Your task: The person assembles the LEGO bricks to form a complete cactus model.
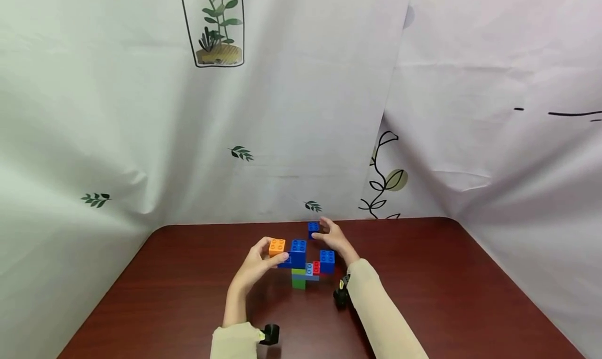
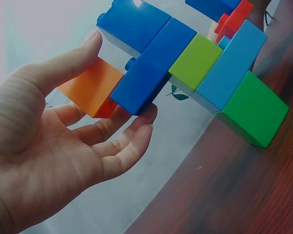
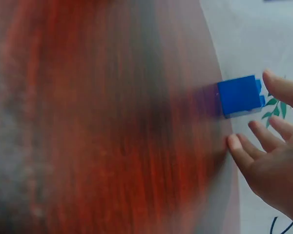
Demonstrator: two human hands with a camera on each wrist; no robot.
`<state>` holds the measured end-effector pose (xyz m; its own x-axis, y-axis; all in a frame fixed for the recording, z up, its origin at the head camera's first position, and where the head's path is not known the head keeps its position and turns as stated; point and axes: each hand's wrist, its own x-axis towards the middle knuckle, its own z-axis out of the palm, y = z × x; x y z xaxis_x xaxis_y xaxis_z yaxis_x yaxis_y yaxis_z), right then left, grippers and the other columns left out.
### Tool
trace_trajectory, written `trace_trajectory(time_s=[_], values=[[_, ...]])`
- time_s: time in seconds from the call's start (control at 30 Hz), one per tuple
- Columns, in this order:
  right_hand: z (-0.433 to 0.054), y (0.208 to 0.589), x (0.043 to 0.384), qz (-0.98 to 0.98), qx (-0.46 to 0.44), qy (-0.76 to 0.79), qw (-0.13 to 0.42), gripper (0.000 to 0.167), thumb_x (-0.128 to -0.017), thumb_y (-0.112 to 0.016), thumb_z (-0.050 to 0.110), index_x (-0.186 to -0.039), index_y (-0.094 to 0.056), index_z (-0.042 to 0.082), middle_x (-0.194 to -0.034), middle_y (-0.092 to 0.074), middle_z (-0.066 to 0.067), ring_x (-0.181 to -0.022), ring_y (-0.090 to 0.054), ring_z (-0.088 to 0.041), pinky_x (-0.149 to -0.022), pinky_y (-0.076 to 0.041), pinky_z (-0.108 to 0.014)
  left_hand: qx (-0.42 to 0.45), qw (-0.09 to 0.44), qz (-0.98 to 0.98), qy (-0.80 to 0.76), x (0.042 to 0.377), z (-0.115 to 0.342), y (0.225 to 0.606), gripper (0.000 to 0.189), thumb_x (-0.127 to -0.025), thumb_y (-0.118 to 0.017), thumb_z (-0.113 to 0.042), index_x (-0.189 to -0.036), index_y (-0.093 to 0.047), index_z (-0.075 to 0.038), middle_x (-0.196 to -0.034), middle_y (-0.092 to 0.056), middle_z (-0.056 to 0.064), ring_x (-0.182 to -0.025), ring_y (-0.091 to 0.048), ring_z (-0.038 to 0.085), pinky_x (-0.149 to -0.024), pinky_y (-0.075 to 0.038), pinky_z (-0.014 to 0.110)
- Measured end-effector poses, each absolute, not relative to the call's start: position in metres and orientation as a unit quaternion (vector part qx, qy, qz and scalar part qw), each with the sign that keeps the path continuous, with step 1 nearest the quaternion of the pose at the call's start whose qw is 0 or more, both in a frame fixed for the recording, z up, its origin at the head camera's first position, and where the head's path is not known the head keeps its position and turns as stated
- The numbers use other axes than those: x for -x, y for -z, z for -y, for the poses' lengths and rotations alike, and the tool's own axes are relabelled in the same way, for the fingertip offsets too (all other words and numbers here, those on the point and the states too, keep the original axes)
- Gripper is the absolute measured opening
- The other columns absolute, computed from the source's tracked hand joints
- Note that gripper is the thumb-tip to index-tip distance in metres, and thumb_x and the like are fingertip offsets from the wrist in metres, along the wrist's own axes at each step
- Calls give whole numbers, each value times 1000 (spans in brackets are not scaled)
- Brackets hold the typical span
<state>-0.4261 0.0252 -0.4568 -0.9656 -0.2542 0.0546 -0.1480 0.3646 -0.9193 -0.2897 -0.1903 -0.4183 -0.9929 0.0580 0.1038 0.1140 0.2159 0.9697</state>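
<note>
My left hand holds a built shape of toy building bricks by its left end, with the thumb in front and the fingers behind and under the orange brick and long blue brick. Below these are a lime brick, a light blue brick and a green brick at the bottom. A red brick and another blue brick form the right arm. My right hand, fingers spread, is beside a loose blue brick; whether it touches the brick cannot be told.
The dark red-brown wooden table has rounded far corners. Behind it hangs a white cloth printed with leaves and plants. A small black device is strapped at the left wrist, another at the right.
</note>
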Motion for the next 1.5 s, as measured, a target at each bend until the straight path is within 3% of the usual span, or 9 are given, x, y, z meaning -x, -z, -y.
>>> trace_trajectory(time_s=[0.2,0.4,0.57,0.73,0.97,1.33,1.5], values=[[-35,464,425,-834,112,537,51,58,-94,-62,10,-147,-40,2,-147,-46,-23,-134,-44,-42,-109,-40,-54,69,15,778,624,289,183,422,37,-90,-70,-21,-117,-52,-4,-101,-60,12,-85,-58,18,-81,-55,37],[-39,466,424,-850,96,517,8,43,-92,-65,10,-133,-57,1,-130,-60,-24,-114,-59,-36,-95,-51,-46,70,17,778,625,290,179,422,37,-89,-71,-21,-117,-53,-5,-101,-60,12,-84,-58,18,-81,-55,38],[-44,466,418,-828,83,554,14,40,-93,-64,13,-131,-58,0,-125,-61,-23,-104,-62,-31,-86,-54,-40,67,21,776,627,288,180,420,35,-89,-70,-17,-116,-53,-4,-100,-60,11,-83,-58,17,-81,-55,37],[-51,457,406,-775,72,627,18,41,-97,-60,16,-132,-54,-3,-126,-60,-25,-108,-63,-32,-95,-53,-45,63,22,776,627,286,181,419,34,-90,-69,-15,-117,-52,-3,-100,-59,12,-84,-57,18,-80,-53,32],[-53,423,379,-672,96,734,21,45,-99,-53,13,-139,-45,-6,-137,-51,-31,-113,-62,-24,-110,-39,-52,54,24,780,622,286,185,416,35,-91,-68,-16,-118,-51,-3,-101,-58,12,-86,-56,18,-80,-52,30],[-43,391,333,-670,131,729,-43,42,-98,-56,14,-137,-50,-2,-121,-60,-23,-101,-62,-13,-105,-44,-53,57,29,788,613,288,188,414,36,-91,-68,-18,-118,-50,-3,-103,-59,12,-89,-57,18,-84,-51,34],[-42,383,317,-685,149,710,-59,40,-97,-56,12,-136,-54,2,-123,-61,-19,-104,-59,-12,-99,-51,-40,65,3,785,616,287,182,415,36,-90,-70,-18,-116,-50,-4,-98,-58,9,-87,-56,19,-81,-51,34]])
